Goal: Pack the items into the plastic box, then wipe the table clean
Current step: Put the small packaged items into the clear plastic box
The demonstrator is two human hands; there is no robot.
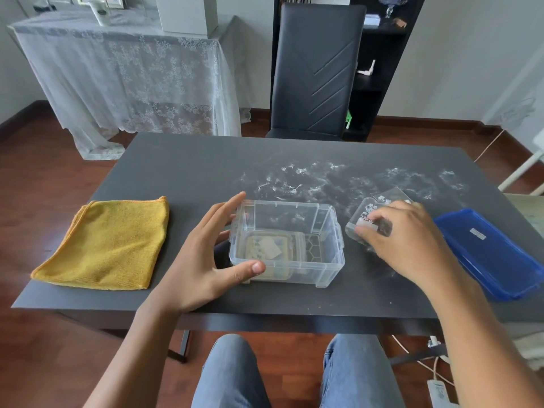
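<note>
A folded yellow cloth (106, 245) lies at the left of a dark table (188, 172), well apart from the clear plastic box (287, 241) at the centre front. A blue lid (488, 251) rests flat near the table's right edge, just beside the person's right hand (412, 240). White powdery smears (338, 178) spread across the tabletop beyond the box and toward the right.

The box stands open and upright, with a flat patterned packet (268, 248) lying on its bottom. The left hand (203, 254) brackets the box's left end, fingers spread wide and mostly straight, the thumb against the near corner and the fingertips at the far corner. The right hand curls over a small clear container (365, 214) with a speckled pattern, thumb and fingers pinching it just to the right of the box; whether it rests on the table or is lifted off it cannot be told.

Behind the table stands a dark high-backed chair (315, 72) in front of a black shelf unit (379, 54). At the left rear, a lace-draped table (132, 75) carries a white box and a paper cup. The floor is reddish wood, and the person's jeans-clad knees (294, 375) show below the table edge.
</note>
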